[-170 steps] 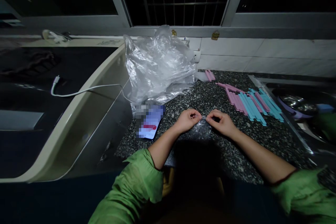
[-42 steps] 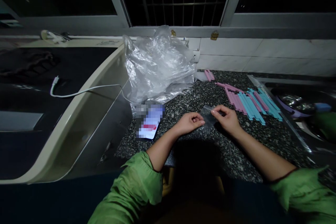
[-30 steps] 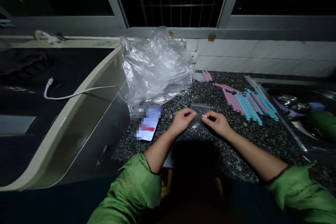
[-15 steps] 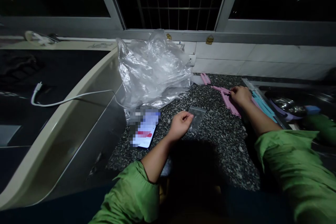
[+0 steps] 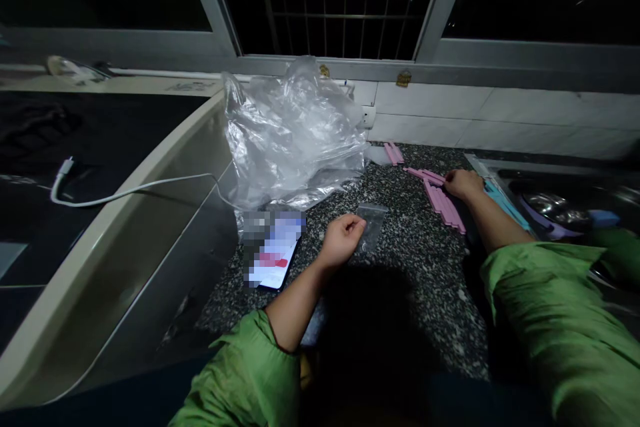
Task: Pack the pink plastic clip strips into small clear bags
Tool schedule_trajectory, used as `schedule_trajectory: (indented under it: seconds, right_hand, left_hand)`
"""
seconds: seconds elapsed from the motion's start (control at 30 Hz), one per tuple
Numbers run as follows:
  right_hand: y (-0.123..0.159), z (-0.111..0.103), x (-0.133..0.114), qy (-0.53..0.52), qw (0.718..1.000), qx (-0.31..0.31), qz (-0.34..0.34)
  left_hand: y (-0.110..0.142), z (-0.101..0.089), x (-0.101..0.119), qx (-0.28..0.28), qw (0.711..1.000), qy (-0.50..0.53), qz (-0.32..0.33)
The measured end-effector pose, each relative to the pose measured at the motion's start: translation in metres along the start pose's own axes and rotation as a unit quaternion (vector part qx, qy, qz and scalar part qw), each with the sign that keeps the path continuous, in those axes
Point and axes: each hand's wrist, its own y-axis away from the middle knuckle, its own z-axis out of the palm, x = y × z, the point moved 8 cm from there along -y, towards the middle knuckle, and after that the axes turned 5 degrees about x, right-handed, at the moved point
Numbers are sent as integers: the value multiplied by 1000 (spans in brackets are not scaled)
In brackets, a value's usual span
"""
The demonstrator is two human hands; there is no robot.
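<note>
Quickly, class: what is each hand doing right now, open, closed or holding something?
Left hand: closed, pinching the edge of the small bag.
Right hand: at the pink strips; whether it grips one cannot be told.

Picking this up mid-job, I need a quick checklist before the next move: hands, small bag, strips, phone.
1. Left hand at the small clear bag: ok, at its left edge.
2. Bag's mouth open: cannot tell.
3. Right hand at the pink strips: ok.
4. Strip gripped: cannot tell.
5. Blue strips fully visible: not ok, right forearm hides part.
6. Phone apart from both hands: ok.
</note>
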Motion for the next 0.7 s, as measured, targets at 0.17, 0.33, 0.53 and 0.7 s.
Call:
schedule_trajectory:
  seconds: [0.17,0.33,0.53,0.7]
  right_hand:
    - [7,-19,-11,19,1000,13,-13]
    - [19,-32,-23,10,999,37,-32]
    - [50,-34,-51,-62,985,94,-127]
    - [82,-30,-72,-113,960,138,-217]
  left_hand:
    - [-1,-2,0,12,1000,18,-20]
    - [-2,-3,-7,21,994,70,-85]
    - [-5,-4,-12,23,987,118,-104]
    - [-7,-7,-14,32,986,122,-106]
